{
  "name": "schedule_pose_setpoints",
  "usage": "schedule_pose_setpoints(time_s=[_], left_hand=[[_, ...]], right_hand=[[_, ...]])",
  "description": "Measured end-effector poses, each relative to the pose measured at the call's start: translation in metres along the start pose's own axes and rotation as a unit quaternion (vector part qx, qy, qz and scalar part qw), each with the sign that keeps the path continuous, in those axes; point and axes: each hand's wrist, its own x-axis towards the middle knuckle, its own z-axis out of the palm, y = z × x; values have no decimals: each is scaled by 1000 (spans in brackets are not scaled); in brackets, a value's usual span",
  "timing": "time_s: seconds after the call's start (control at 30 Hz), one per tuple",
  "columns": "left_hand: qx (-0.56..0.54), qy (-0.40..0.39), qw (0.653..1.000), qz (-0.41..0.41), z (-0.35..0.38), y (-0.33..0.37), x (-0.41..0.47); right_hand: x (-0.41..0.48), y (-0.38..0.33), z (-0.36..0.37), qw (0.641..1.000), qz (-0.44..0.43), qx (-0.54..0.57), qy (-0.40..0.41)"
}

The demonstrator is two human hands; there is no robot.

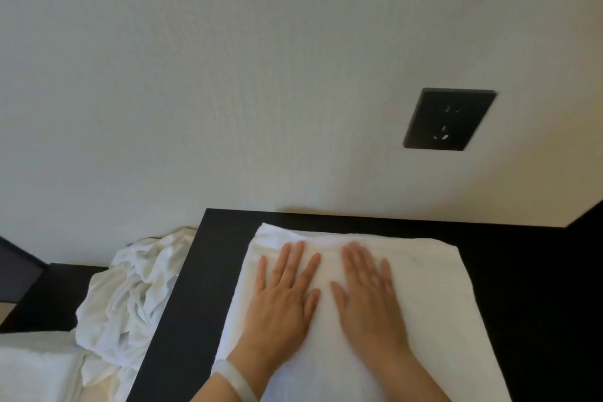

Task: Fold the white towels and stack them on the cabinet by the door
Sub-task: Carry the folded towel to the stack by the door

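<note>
folded white towel (408, 274) flat on black cabinet (208, 271); left hand (282, 297), right hand (370, 299) press it, fingers straight.

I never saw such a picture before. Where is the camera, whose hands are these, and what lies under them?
There is no machine here. A person wears one camera on the head; it looks forward and down, so you see that person's own hands. The left hand and the right hand lie flat, fingers straight, on a folded white towel; they press it and grip nothing. The towel lies on a black cabinet top against a pale wall with a dark socket. Left of the cabinet lies a crumpled white cloth, probably a towel not yet folded.
</note>
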Motion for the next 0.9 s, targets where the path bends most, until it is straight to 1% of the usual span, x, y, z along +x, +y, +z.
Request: schedule_pose_setpoints(time_s=[0.07, 0.17, 0.23, 0.37, 0.4, 0.43, 0.53, 0.57, 0.6, 0.67, 0.73, 0.77, 0.83, 0.87, 0.9], left_hand=[[-21, 9, 998, -55, -2, -9, -4], [-43, 10, 993, -106, -12, -25, -6], [-111, 23, 986, -123, -23, -35, 3], [-232, 69, 958, -155, -51, -50, 42], [-256, 58, 950, -168, -60, -52, 53], [-276, 28, 941, -192, -67, -54, 65], [-260, -96, 927, -254, -81, -61, 93], [-264, -114, 922, -258, -84, -65, 98], [-281, -105, 918, -260, -84, -70, 102], [-308, -34, 913, -265, -78, -78, 104], [-277, 23, 923, -267, -68, -79, 99], [-235, 49, 935, -262, -63, -75, 95], [-88, 128, 961, -230, -53, -59, 83], [-45, 165, 965, -199, -49, -45, 75], [-34, 193, 968, -156, -43, -27, 63]], right_hand=[[2, 20, 1, 999, 51, -3, 20], [3, 28, 1, 998, 58, -8, 28], [3, 25, 0, 998, 62, -12, 30], [1, 25, -3, 998, 63, -4, 30], [1, 25, -3, 997, 62, 7, 36], [1, 25, -4, 997, 60, 19, 49], [-3, 23, -7, 990, 45, 58, 117], [-4, 23, -8, 988, 38, 62, 137], [-5, 22, -9, 986, 32, 62, 152], [-4, 22, -7, 985, 34, 61, 155], [-3, 22, -3, 990, 47, 51, 126], [-2, 22, -2, 992, 52, 44, 105], [-1, 22, -1, 995, 60, 29, 72], [-1, 22, -2, 996, 64, 23, 55], [-1, 22, -3, 997, 69, 21, 38]])
